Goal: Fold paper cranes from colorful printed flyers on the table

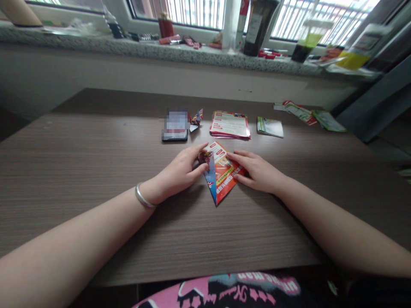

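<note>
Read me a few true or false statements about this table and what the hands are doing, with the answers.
1. The left hand and the right hand both touch the folded flyer. True.
2. The bracelet is on the right wrist. False: it is on the left wrist.
3. A phone lies beyond the left hand. True.
4. The stack of flyers sits on the windowsill. False: it lies on the table, beyond the folded flyer.

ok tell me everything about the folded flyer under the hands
The folded flyer is glossy printed paper, mostly orange-red with blue and white patches, folded into a kite shape whose sharp tip points toward the person. It lies on the wood-grain table. The left hand pinches its left flap; the right hand presses its right side flat.
</note>
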Motion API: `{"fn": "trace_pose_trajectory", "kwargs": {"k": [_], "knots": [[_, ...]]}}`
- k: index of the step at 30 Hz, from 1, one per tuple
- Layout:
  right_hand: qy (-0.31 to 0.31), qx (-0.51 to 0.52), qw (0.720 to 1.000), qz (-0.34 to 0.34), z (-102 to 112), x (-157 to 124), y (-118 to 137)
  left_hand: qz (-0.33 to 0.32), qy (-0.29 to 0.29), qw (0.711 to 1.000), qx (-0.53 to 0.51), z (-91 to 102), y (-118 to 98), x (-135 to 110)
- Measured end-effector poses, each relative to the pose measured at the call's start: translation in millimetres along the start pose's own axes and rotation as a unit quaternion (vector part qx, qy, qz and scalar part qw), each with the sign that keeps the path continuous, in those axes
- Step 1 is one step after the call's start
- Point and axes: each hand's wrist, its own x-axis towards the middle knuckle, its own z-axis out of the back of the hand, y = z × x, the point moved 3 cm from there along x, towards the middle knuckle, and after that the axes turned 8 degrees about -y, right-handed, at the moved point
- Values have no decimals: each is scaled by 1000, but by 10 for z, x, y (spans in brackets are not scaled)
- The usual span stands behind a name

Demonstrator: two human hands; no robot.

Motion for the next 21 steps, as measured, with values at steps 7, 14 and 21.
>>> {"fn": "trace_pose_trajectory", "kwargs": {"k": [7, 14, 21], "knots": [[6, -14, 1000, -14, -1, -2, -7, 57, -71, 994, -54, 102, 79, 18], [9, -16, 1000, -10, -2, -15, -29, 27, -37, 999, 14, 103, 133, 52], [1, -6, 1000, -14, -13, -21, -48, -43, 2, 997, 70, 57, 159, 60]]}}
